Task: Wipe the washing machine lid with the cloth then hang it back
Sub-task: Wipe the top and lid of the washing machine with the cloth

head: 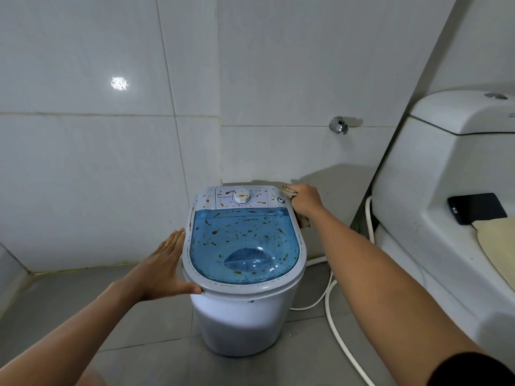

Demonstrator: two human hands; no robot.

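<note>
**tilefan:** what's the room like from your head cam?

**me:** Small bathroom. Grey floor tiles [83,316], glossy white wall tiles [83,162] with a light glare on the left one. A chrome wall tap [338,125] sticks out of the back wall. On my right there's a white toilet [446,176], with a black phone [477,208] lying on its ledge, just beside a beige mat [498,240] over the seat. A white hose [331,310] snakes across the floor between the toilet and the washer.

**tilefan:** and the machine itself?

**me:** Little white washing machine [239,324] standing in the corner. Its lid [245,240] is see-through blue, closed, speckled all over with orange-brown spots, and the white rim is too. A round dial [242,196] sits on the panel behind the lid.

**tilefan:** hands?

**me:** My left hand [164,268] is flat with fingers straight, palm against the left edge of the rim, thumb touching the front. My right hand [305,199] is at the back right corner of the machine, curled over the cloth [289,190], a brownish rag that pokes out past my fingers and hangs down under my wrist beside the lid.

**tilefan:** count?

**me:** One washer, one lid, one dial, one cloth, one tap, one toilet, one phone, one mat, two hands.
</note>
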